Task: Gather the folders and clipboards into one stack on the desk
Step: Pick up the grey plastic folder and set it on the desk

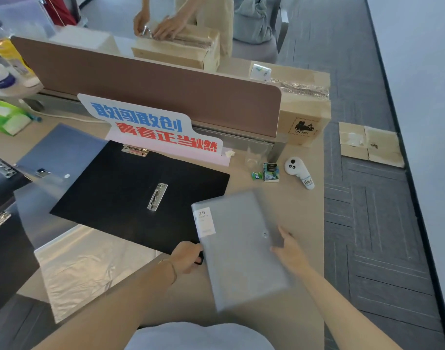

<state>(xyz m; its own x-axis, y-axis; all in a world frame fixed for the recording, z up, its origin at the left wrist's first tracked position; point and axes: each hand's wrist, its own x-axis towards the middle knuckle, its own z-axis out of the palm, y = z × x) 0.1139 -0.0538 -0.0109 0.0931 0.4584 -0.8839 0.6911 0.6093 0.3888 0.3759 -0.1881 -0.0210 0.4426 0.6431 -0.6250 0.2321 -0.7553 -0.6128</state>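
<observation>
A grey translucent folder with a white "20" label is held over the desk's near right part. My left hand grips its left edge and my right hand grips its right edge near the snap button. Left of it an open black folder with metal clips lies flat. A blue translucent folder lies behind that, partly under it. Two black clipboards sit at the left edge. A clear plastic folder lies under the black one.
A brown divider panel with a printed sign borders the desk's far side. A glass, small cartons and a white controller stand at the right. Another person's hands work on a cardboard box beyond the divider.
</observation>
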